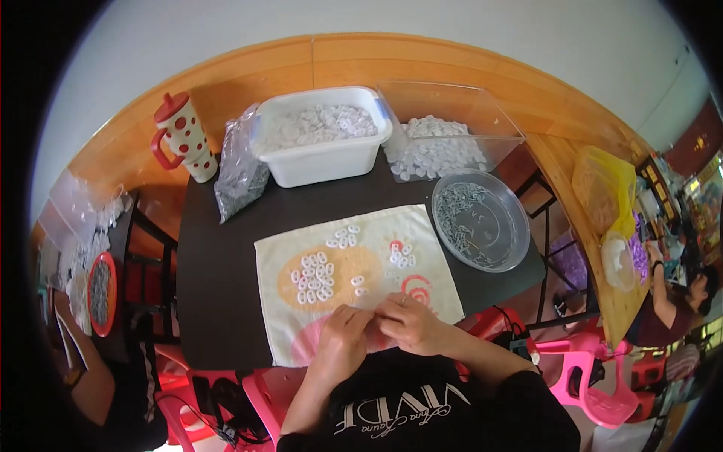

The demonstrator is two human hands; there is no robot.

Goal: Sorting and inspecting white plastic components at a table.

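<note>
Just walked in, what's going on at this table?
The person's left hand and right hand are close together over the near part of the towel; anything held is hidden. Small white pieces lie in groups on the towel. Beyond stands a white tub; a clear round bowl with grey bits sits to the right.

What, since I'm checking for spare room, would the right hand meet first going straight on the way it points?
Probably the left hand: the right hand points leftward toward it over the cloth, and the two look very close. Depth, and whether anything small lies between them, is unclear.
</note>
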